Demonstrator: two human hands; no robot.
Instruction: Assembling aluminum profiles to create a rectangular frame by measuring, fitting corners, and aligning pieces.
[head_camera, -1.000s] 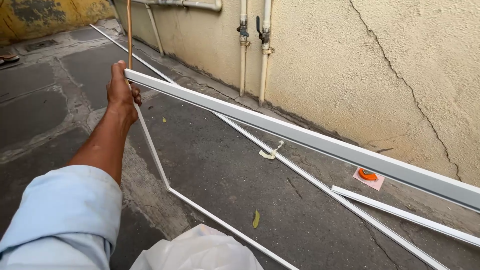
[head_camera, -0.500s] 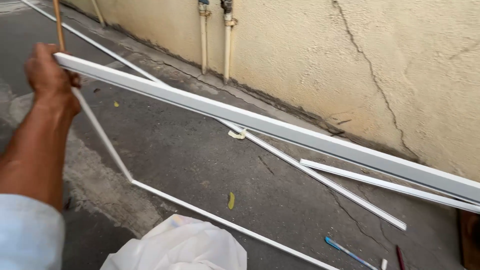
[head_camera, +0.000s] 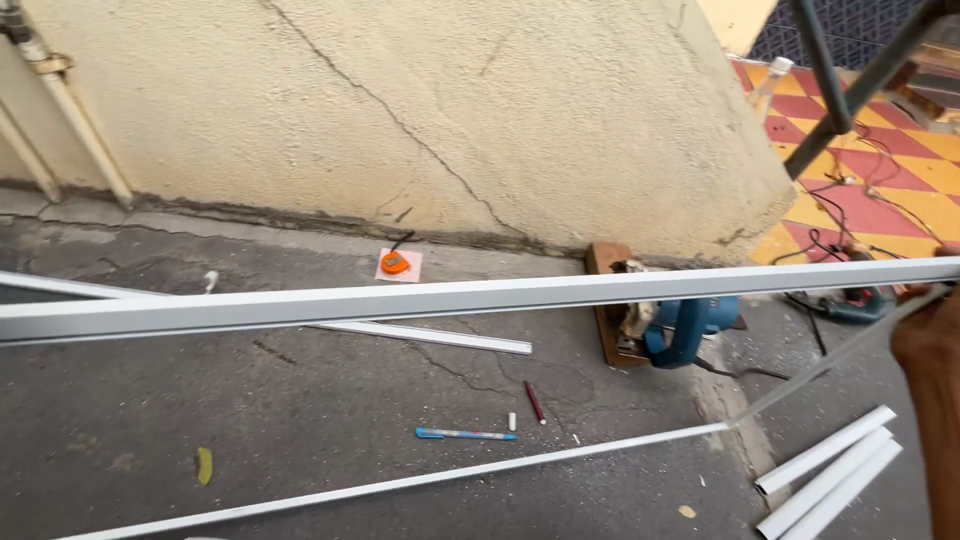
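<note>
Only thing like that: a small pink square card (head_camera: 399, 265) flat on the ground by the wall, orange tape measure (head_camera: 395, 263) on top.

Cracked cream wall (head_camera: 420, 110) above grey concrete floor (head_camera: 300, 420).

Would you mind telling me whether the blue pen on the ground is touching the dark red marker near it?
Apart. The head view shows bare pavement between the blue pen and the dark red marker.

The cracked grey concrete floor (head_camera: 300, 430) carries a blue pen (head_camera: 465, 434), a dark red marker (head_camera: 535, 402), an orange tape measure (head_camera: 396, 263) on a pink card, a blue circular saw (head_camera: 675, 325), white strips (head_camera: 830, 470) and a yellow leaf (head_camera: 204, 465).
</note>
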